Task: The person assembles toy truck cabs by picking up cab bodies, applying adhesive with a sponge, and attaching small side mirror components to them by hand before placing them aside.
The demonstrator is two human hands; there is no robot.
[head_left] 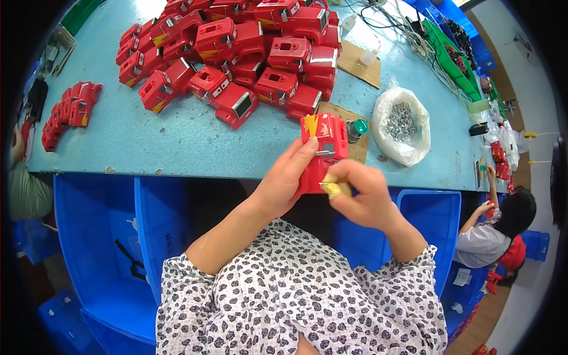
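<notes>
left hand (288,180) gripped around a red shell (319,148), held upright over the near desk (177,142) edge. right hand (361,192) pinched shut on a small yellow piece (333,189), pressed against the shell's lower right side. far left of the hands: pile of red shells (236,53). right: white bag of screws (401,124), with a green-capped bottle (357,129) between it and the shell. blue bins (112,236) below the desk.

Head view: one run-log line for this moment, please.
left hand: holds red toy shell | right hand: yellow cloth against shell | table: red shell pile
</notes>
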